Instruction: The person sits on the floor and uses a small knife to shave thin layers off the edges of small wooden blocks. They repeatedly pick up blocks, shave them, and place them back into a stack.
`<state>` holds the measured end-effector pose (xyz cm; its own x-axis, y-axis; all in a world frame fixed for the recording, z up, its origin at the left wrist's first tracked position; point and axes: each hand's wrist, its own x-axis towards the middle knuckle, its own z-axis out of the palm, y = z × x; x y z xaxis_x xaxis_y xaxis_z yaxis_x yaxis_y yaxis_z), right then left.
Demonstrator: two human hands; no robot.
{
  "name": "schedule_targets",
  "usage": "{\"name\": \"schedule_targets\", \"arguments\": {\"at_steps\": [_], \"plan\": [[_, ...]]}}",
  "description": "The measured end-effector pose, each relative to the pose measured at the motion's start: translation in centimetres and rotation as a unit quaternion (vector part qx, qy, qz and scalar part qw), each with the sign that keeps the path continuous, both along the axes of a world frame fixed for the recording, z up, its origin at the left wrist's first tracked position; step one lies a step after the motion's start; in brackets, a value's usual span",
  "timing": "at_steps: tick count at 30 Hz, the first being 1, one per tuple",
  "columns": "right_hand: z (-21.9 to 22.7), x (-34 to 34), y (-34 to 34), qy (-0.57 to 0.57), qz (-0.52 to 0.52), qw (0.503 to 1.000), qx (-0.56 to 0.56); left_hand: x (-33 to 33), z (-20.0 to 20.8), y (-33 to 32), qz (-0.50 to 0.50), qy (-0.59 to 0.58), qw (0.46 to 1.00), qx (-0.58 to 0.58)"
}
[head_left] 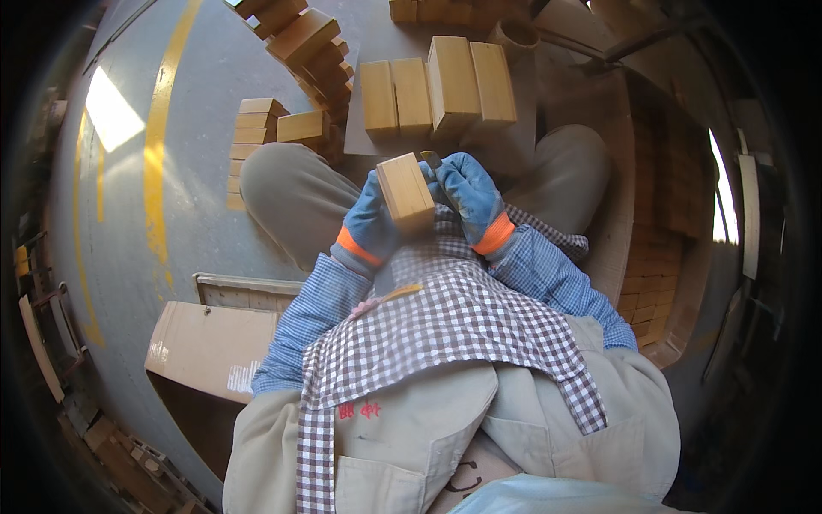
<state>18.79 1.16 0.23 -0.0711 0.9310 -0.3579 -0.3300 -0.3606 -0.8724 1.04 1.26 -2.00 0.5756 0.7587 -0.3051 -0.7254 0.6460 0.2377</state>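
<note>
My left hand (370,221), in a blue work glove with an orange cuff, is closed around the side of a pale wooden block (406,190). The block is tilted, and a thin seam line runs along it near one edge. Beside the block's far right corner, my right hand (468,193), gloved the same way, grips a small dark tool with a yellowish part (431,159). Its exact kind is too small to make out, and the fingers hide most of it. Just beyond my hands, several wooden blocks (413,96) stand in a row on a grey work surface (527,116).
Stacked wooden blocks (315,56) curve away at the far left, with a lower stack (248,141) beside my left knee. A large cardboard box (625,163) holding many wooden pieces stands at my right. An open carton (210,343) sits at my left. A brown round container (515,36) stands behind the row.
</note>
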Motion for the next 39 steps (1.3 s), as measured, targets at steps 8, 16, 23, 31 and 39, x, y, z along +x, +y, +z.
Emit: {"name": "schedule_targets", "arguments": {"at_steps": [8,16,23,31,39], "plan": [[-0.2,0.2,0.2,0.006,0.005,1.000,0.014,-0.1,0.0,0.1,-0.028,0.045,0.998,-0.030],[-0.3,0.1,0.3,0.007,-0.004,0.999,0.036,0.2,0.1,0.1,-0.035,0.056,0.997,-0.031],[-0.5,0.0,0.3,0.000,0.001,0.999,0.037,0.1,0.4,0.1,-0.043,0.070,0.996,-0.040],[-0.3,0.0,0.2,0.018,-0.003,1.000,0.026,0.2,0.0,0.1,-0.049,0.077,0.996,-0.019],[-1.2,0.3,0.3,-0.014,0.004,0.999,0.050,0.1,-0.2,0.1,-0.066,0.089,0.993,-0.028]]}}
